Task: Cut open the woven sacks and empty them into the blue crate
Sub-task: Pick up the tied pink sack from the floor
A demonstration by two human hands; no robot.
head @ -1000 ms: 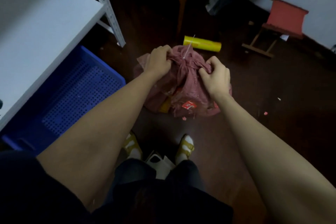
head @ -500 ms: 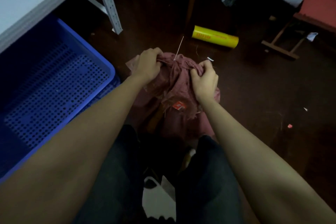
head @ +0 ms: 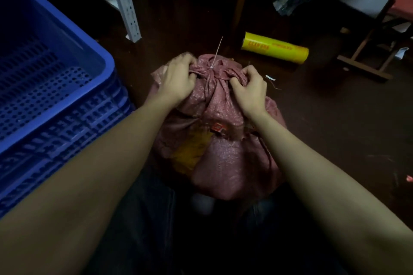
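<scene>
- Head view: a bulging pink woven plastic sack stands on the dark floor just in front of the person's legs. It is just beside the big blue perforated plastic crate on the left; I cannot tell whether the two touch.
- The sack's mouth is gathered into a tight neck, cinched by a thin white tie whose tail sticks up and away.
- The left hand has its fingers curled into the bunched cloth on the left of the neck. The right hand grips the folds on the right in the same way. Both are full of fabric and neither holds a tool.
- The weave creases and puckers under the fingers, so it looks soft and limp, with a slight sheen that may make flat panels slippery.
- The rounded belly suggests it is well filled; the weight is probably moderate, though that cannot be read for certain.
- The best hold is likely the gathered neck below the tie, where the folds give the fingers something to lock into; for tipping, a bottom corner would serve.
- On the near side the cloth looks frayed beside a small red label, with something yellow showing. Lifting by that area risks tearing and spilling.
- A yellow roll lies on the floor beyond the sack.
</scene>
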